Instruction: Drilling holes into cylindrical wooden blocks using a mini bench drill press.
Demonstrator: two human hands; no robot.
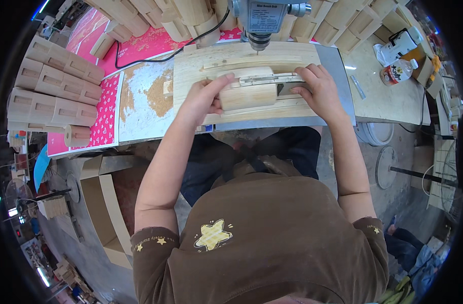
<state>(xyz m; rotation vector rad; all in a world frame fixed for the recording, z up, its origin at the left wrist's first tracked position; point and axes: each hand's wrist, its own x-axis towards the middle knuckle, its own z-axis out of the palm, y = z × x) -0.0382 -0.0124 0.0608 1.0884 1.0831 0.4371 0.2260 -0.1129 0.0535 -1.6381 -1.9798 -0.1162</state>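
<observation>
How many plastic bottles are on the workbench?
2, both at the bench's far right, side by side: a white bottle lying on its side, and a clear bottle with a red label just in front of it. Others could be hidden behind clutter.

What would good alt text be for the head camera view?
Seen from above, a person's left hand and right hand hold a rounded pale wooden block on a flat wooden jig board beneath a grey bench drill. Stacked wooden pieces lie at left.

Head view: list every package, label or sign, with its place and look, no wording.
Label plate: on the drill press head, top centre; pale rectangle.
Bottle label: around a small clear bottle, bench right; red and white.
White bottle: lying beside it; dark label.
Pink patterned sheet: bench left.
</observation>
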